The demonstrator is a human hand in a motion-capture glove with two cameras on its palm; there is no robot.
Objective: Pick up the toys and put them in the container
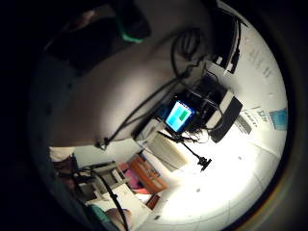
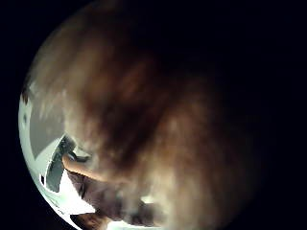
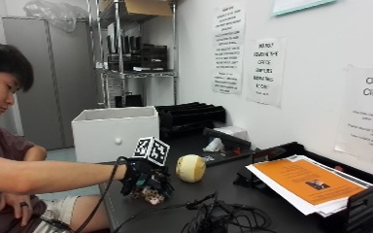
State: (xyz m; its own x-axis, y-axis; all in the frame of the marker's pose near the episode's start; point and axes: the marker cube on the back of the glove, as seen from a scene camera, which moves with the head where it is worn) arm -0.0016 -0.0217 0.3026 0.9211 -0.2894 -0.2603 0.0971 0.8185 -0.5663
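Observation:
In the outside view my gloved right hand (image 3: pixel 141 175) sits low over the dark table (image 3: pixel 193 194), fingers curled round a small brown furry toy (image 3: pixel 154 195). Brown fur (image 2: pixel 158 124) fills most of the thumb side palm view, so the toy lies right against the palm. A pale yellow round toy (image 3: pixel 190 168) rests on the table just right of the hand, apart from it. The white box-shaped container (image 3: pixel 115 132) stands behind the hand, near the table's far left end, open at the top.
A tangle of black cables (image 3: pixel 222 218) lies at the front of the table. A black paper tray holding an orange sheet (image 3: pixel 306 180) stands at the right by the wall. Black stacked trays (image 3: pixel 190 115) sit behind the container. The bare left hand rests in the lap.

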